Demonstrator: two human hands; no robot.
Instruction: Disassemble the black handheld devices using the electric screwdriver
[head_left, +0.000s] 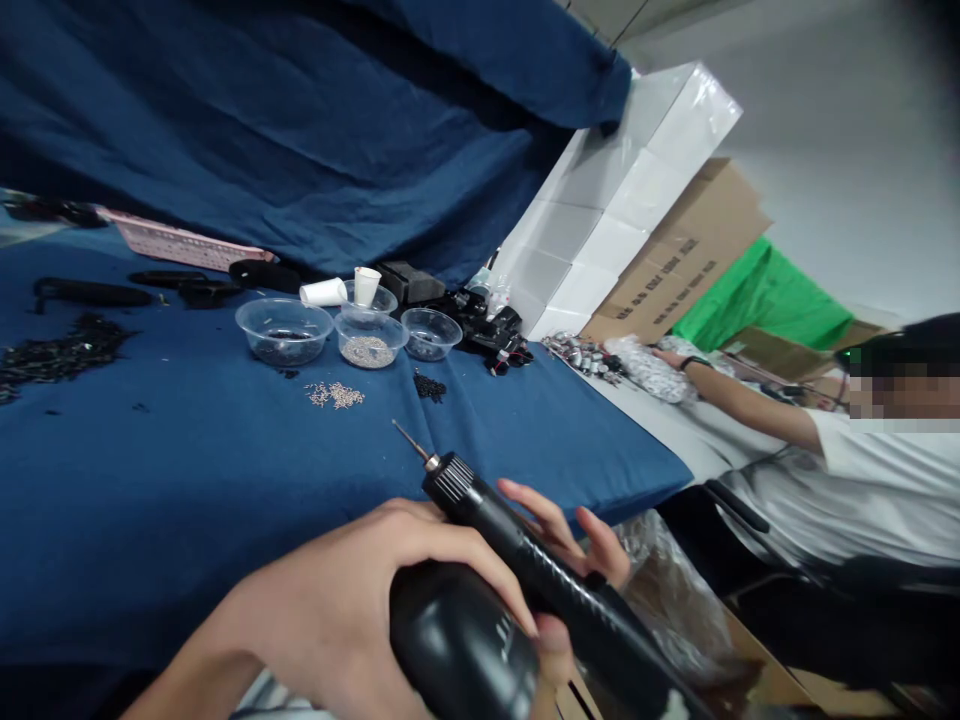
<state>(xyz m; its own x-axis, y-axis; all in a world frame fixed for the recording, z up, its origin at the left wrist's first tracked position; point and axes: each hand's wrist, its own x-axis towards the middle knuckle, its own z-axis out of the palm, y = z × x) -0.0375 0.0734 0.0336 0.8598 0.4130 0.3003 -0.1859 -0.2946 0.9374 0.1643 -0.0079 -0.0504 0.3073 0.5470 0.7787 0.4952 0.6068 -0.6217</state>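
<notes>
My left hand (322, 600) is wrapped round a glossy black rounded housing (457, 635) with small pale marks, low in the middle of the view. Just right of it, my right hand (577, 545) holds a black electric screwdriver (525, 560). The screwdriver slants, its thin bit pointing up and left above the blue cloth. Some right fingers stretch out beyond its body, and the palm is hidden. Ahead on the cloth lie a small heap of silvery screws (335, 395) and a heap of small black screws (430, 387).
Clear plastic bowls, including one with silvery screws (370, 345), stand on the blue-covered table (225, 470). Paper cups (367, 287), a pink basket (184, 243) and black parts (64, 350) lie around them. White boxes (592, 215) stand behind. A co-worker (832, 470) sits at right.
</notes>
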